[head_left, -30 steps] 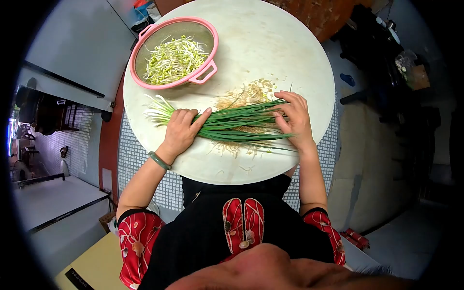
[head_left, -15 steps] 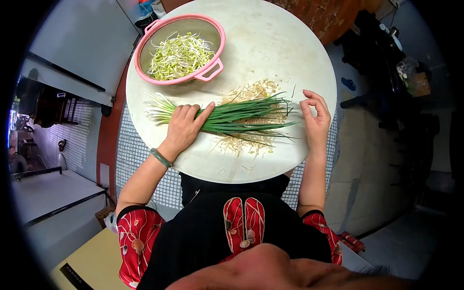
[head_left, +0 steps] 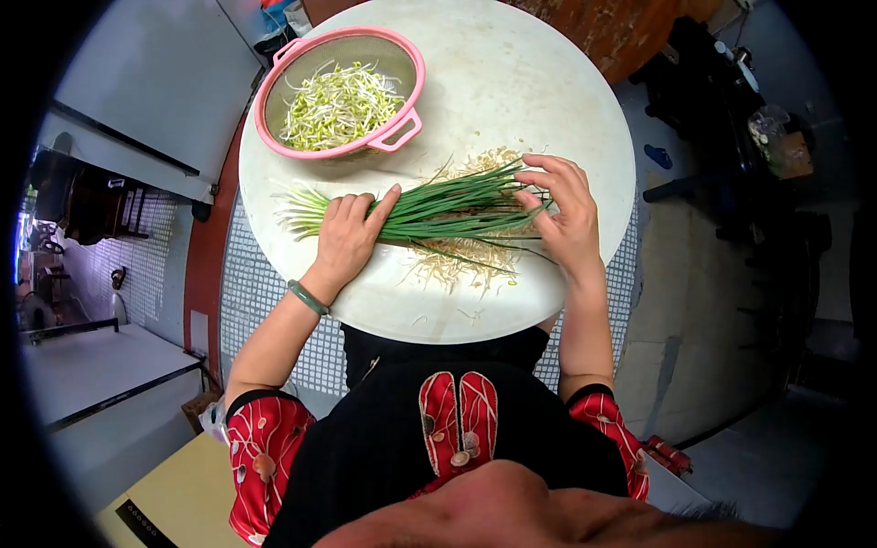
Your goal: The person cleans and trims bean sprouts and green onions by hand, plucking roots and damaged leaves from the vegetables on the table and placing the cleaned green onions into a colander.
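A bunch of scallions [head_left: 457, 210] lies sideways on the round white table [head_left: 493, 82], white root ends to the left and long green tips to the right. My left hand [head_left: 345, 236] is wrapped over the bunch near its pale stems, the thumb along the leaves. At the green tips is my right hand [head_left: 568, 212], thumb and fingers apart and curved around the leaf ends. Whether its fingertips touch the leaves I cannot tell. Under and beside the leaves is a loose pile of bean sprout trimmings [head_left: 461, 265].
A pink-rimmed mesh colander [head_left: 422, 68] holding trimmed bean sprouts [head_left: 338, 105] stands at the back left of the table. Behind the table is a brown wooden surface [head_left: 594, 36]. A blue slipper [head_left: 658, 157] lies on the floor to the right.
My right hand has moved left from beside the table's right edge to the scallion tips, its fingers spreading. The leaf ends are drawn closer together. My left hand stays on the bunch.
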Demonstrator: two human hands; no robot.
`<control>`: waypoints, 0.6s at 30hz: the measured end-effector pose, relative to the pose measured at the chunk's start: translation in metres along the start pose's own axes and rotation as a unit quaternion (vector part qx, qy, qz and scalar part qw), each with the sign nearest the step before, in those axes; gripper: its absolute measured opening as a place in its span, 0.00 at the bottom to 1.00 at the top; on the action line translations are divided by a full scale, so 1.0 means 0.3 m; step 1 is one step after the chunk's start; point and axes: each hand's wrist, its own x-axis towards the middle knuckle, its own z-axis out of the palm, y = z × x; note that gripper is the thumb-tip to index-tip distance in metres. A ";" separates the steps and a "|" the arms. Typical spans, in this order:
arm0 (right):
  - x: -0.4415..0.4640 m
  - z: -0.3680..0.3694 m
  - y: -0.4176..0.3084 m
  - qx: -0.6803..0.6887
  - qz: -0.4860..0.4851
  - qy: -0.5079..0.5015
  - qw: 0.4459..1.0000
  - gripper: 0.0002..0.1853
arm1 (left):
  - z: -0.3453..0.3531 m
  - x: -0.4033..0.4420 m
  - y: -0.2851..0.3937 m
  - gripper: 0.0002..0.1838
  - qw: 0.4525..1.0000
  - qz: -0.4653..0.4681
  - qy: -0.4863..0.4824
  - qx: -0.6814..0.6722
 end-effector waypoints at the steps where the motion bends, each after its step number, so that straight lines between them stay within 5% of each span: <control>1: 0.000 -0.006 0.010 -0.006 0.013 0.006 1.000 0.09 | 0.004 -0.002 -0.002 0.31 1.000 -0.004 0.000 0.000; 8: -0.040 -0.067 0.077 0.046 0.135 0.142 0.980 0.15 | 0.007 0.000 0.001 0.31 1.000 -0.018 0.001 -0.002; 15: -0.002 -0.123 0.007 -0.110 -0.130 0.005 0.985 0.19 | 0.011 0.000 0.005 0.31 1.000 -0.015 -0.006 0.003; 18: -0.010 -0.093 0.022 -0.141 -0.133 -0.016 0.981 0.18 | 0.012 -0.001 0.006 0.32 1.000 -0.016 -0.004 0.007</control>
